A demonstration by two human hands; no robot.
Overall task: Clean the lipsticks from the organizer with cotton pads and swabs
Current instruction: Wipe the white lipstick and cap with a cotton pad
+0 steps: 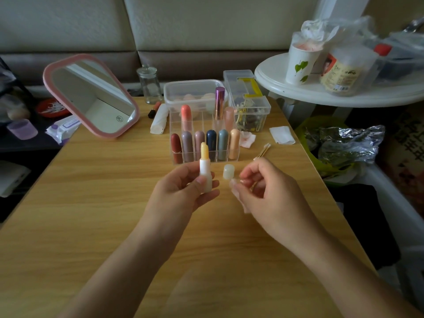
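To the left of the organizer (175,121), a mirror (91,95) with a smooth, rounded pink frame is propped on the wood-grain table (91,203). Just in front of the organizer, the lipstick (205,166) is held upright in the left hand (183,193), thumb and fingers curled round its matte white barrel. The waxy yellow bullet is exposed, slanted at the tip. Just right of it, still in front of the organizer, its small translucent domed cap (228,172) stands on the table. Further right, a thin, soft cotton pad (237,195) is pinched between the curled fingers of the right hand (270,198), though its edges are blurred. The step in hand is judged to be the wiping of the bullet, and it is best done with the barrel kept steady and the pad drawn lightly upward along the slant, since soft wax is easily gouged or snapped. The rim is better left to the wooden-stemmed swabs (262,152) lying to the right of the organizer — fine tips suit narrow grooves.
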